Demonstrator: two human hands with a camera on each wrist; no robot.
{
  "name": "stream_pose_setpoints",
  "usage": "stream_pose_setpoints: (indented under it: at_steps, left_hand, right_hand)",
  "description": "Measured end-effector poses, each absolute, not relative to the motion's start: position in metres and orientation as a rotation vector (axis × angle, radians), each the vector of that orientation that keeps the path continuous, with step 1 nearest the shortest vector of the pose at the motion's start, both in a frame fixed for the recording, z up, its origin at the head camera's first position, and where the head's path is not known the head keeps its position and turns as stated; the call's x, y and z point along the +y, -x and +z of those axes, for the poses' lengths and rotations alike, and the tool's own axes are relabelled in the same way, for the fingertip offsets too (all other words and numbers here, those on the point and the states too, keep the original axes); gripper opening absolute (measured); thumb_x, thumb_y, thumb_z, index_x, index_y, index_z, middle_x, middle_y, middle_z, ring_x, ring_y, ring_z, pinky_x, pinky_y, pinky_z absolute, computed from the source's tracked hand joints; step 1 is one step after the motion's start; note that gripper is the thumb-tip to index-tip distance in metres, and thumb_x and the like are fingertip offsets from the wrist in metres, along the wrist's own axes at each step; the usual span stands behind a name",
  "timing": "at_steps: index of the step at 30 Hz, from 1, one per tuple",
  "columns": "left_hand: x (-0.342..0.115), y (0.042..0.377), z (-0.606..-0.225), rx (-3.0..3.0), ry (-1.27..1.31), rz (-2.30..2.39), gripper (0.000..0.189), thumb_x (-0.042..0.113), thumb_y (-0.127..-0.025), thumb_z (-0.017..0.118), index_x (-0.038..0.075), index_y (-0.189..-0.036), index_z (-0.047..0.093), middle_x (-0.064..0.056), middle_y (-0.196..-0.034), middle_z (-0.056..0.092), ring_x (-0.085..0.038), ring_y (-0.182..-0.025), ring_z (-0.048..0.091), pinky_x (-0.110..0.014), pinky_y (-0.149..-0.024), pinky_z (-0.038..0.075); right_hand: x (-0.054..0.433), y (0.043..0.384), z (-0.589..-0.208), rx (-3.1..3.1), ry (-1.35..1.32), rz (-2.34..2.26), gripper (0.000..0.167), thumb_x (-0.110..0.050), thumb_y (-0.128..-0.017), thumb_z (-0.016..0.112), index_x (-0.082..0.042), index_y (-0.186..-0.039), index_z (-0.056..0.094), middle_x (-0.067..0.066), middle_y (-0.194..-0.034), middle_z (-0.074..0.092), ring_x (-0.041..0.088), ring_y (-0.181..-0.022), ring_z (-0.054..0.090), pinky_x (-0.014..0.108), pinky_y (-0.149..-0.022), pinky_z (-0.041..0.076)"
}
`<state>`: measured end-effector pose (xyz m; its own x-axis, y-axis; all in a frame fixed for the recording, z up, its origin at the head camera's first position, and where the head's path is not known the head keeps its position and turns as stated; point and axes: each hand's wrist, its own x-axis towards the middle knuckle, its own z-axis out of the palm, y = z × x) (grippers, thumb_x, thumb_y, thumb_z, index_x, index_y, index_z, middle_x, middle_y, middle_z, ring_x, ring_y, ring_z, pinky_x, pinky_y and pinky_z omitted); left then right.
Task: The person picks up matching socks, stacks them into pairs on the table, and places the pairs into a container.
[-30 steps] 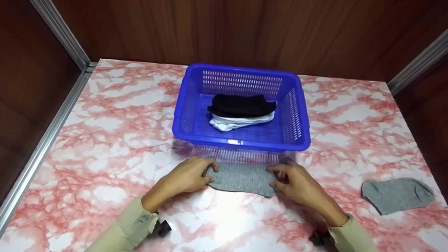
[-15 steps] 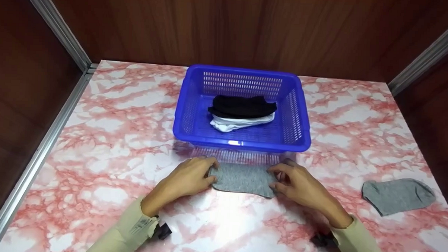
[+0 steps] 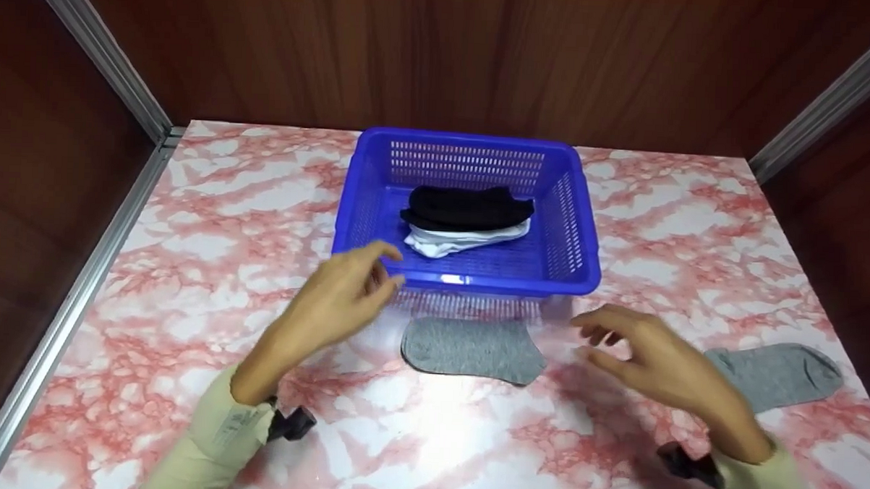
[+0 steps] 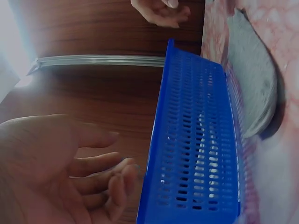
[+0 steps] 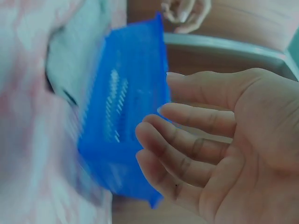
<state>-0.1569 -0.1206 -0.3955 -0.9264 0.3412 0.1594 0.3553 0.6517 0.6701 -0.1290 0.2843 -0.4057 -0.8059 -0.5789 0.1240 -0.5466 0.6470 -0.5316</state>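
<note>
A grey sock (image 3: 471,350) lies flat on the table just in front of the blue basket (image 3: 470,282). My left hand (image 3: 335,295) is raised at the basket's front left corner, its fingers loosely bent and holding nothing. To the right of the sock my right hand (image 3: 645,353) hovers, also holding nothing, with its fingers loosely bent as the right wrist view confirms. Another grey sock (image 3: 792,376) lies at the right, partly hidden behind the right hand and forearm. Inside the basket, black socks (image 3: 472,208) lie on top of white socks (image 3: 442,243).
The table (image 3: 225,252) has a red and white marbled top. A dark wood panel (image 3: 441,56) rises behind it, with more panels and metal rails (image 3: 110,219) along the sides.
Both hands have let go of the ends of the middle grey sock. The left hand has risen up and left, the right hand has moved right. The sock stays in place.
</note>
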Motion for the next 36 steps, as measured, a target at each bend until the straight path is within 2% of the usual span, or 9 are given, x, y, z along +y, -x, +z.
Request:
stream_pose_setpoints:
  at_steps: [9, 12, 14, 16, 19, 22, 24, 32, 36]
  left_hand:
    - [-0.122, 0.194, -0.392, -2.566, 0.597, -1.119, 0.037, 0.014, -0.099, 0.068, 0.002, -0.133, 0.063, -0.009, -0.087, 0.068, -0.018, -0.074, 0.057, -0.031, -0.068, 0.046]
    - [-0.123, 0.211, -0.391, -2.586, 0.529, -1.083, 0.046, 0.017, -0.099, 0.068, 0.002, -0.141, 0.061, -0.015, -0.102, 0.068, -0.028, -0.091, 0.061, -0.04, -0.082, 0.051]
    - [-0.127, 0.224, -0.391, -2.616, 0.476, -1.065, 0.051, 0.021, -0.099, 0.068, 0.003, -0.147, 0.058, -0.019, -0.117, 0.066, -0.033, -0.109, 0.061, -0.046, -0.098, 0.051]
    - [-0.131, 0.238, -0.393, -2.645, 0.426, -1.065, 0.056, 0.023, -0.1, 0.068, 0.003, -0.15, 0.055, -0.021, -0.131, 0.061, -0.037, -0.125, 0.056, -0.049, -0.113, 0.045]
    - [-0.136, 0.258, -0.399, -2.67, 0.369, -1.074, 0.06, 0.025, -0.1, 0.069, 0.002, -0.152, 0.052, -0.023, -0.147, 0.053, -0.038, -0.141, 0.048, -0.048, -0.125, 0.036]
    - [-0.141, 0.275, -0.406, -2.688, 0.32, -1.077, 0.062, 0.025, -0.099, 0.069, 0.0, -0.153, 0.051, -0.025, -0.152, 0.048, -0.039, -0.145, 0.045, -0.047, -0.127, 0.033]
    - [-0.143, 0.284, -0.41, -2.702, 0.281, -1.071, 0.063, 0.025, -0.099, 0.069, -0.001, -0.153, 0.049, -0.026, -0.152, 0.047, -0.04, -0.145, 0.045, -0.048, -0.126, 0.035]
    - [-0.139, 0.306, -0.426, -2.774, 0.17, -1.115, 0.075, 0.027, -0.1, 0.067, -0.003, -0.161, 0.034, -0.028, -0.159, 0.038, -0.041, -0.149, 0.041, -0.049, -0.128, 0.033]
    - [-0.135, 0.31, -0.43, -2.833, 0.133, -1.119, 0.079, 0.023, -0.101, 0.065, -0.001, -0.164, 0.025, -0.031, -0.161, 0.034, -0.043, -0.151, 0.039, -0.051, -0.128, 0.033]
  right_hand:
    - [0.337, 0.123, -0.39, 3.143, 0.804, -0.855, 0.035, 0.002, -0.083, 0.083, -0.011, -0.114, 0.076, 0.002, -0.102, 0.078, -0.005, -0.089, 0.065, 0.009, -0.073, 0.05]
    - [0.361, 0.124, -0.391, 3.26, 0.681, -0.795, 0.034, 0.0, -0.082, 0.084, -0.006, -0.115, 0.075, 0.011, -0.102, 0.078, -0.012, -0.09, 0.058, 0.004, -0.074, 0.044]
    - [0.378, 0.126, -0.393, 3.322, 0.584, -0.708, 0.034, -0.003, -0.083, 0.083, -0.002, -0.116, 0.074, 0.018, -0.104, 0.077, -0.001, -0.089, 0.063, 0.003, -0.074, 0.04]
    - [0.397, 0.128, -0.396, 3.343, 0.482, -0.607, 0.035, -0.008, -0.086, 0.083, 0.003, -0.118, 0.072, 0.026, -0.108, 0.075, 0.015, -0.087, 0.068, 0.01, -0.073, 0.041]
    - [0.421, 0.13, -0.405, 3.302, 0.344, -0.504, 0.043, -0.014, -0.089, 0.081, 0.011, -0.12, 0.067, 0.037, -0.114, 0.068, 0.051, -0.091, 0.064, 0.035, -0.078, 0.05]
    - [0.439, 0.131, -0.414, 3.192, 0.23, -0.471, 0.054, -0.017, -0.09, 0.079, 0.02, -0.123, 0.059, 0.047, -0.117, 0.061, 0.063, -0.101, 0.058, 0.066, -0.083, 0.048]
    - [0.45, 0.133, -0.418, 3.094, 0.144, -0.428, 0.064, -0.022, -0.092, 0.077, 0.025, -0.128, 0.052, 0.052, -0.123, 0.055, 0.069, -0.112, 0.051, 0.074, -0.09, 0.043]
    - [0.481, 0.134, -0.429, 2.722, -0.104, -0.274, 0.113, -0.061, -0.095, 0.067, 0.032, -0.143, 0.024, 0.058, -0.138, 0.034, 0.073, -0.121, 0.042, 0.075, -0.096, 0.045]
    - [0.487, 0.133, -0.437, 2.704, -0.123, -0.304, 0.099, -0.059, -0.093, 0.071, 0.028, -0.131, 0.042, 0.048, -0.117, 0.054, 0.057, -0.1, 0.059, 0.061, -0.083, 0.054]
